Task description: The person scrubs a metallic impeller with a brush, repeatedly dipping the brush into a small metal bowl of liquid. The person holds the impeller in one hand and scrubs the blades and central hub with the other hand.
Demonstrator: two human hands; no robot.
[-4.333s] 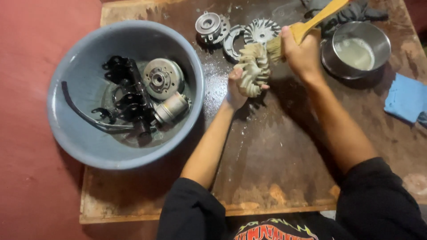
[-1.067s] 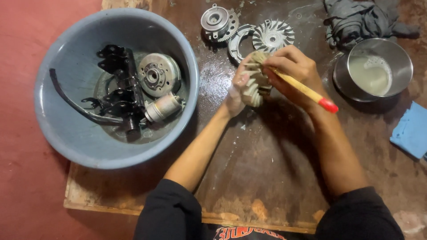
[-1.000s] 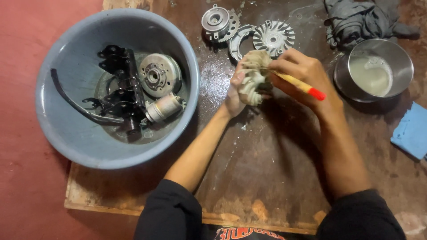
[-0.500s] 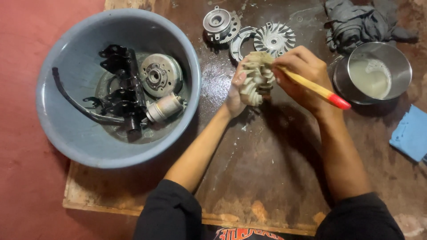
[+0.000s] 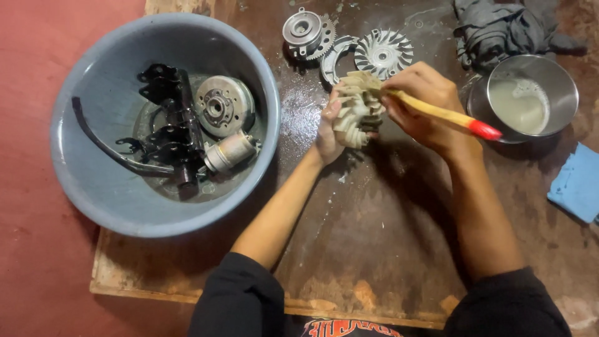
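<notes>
My left hand grips a cream-coloured plastic fan wheel on edge above a wet, stained wooden board. My right hand holds a paintbrush with a yellow handle and red tip; its bristles press against the fan's upper fins. The handle points right, toward a steel bowl of pale liquid.
A grey plastic basin at left holds black metal brackets, a round metal rotor and a small cylinder. Behind the hands lie a metal finned disc, a curved part and a gear assembly. Grey rag back right; blue cloth at right edge.
The brush handle has swung from pointing down-right to nearly level toward the right, as my right hand works the bristles over the fan. My left hand keeps the fan in place.
</notes>
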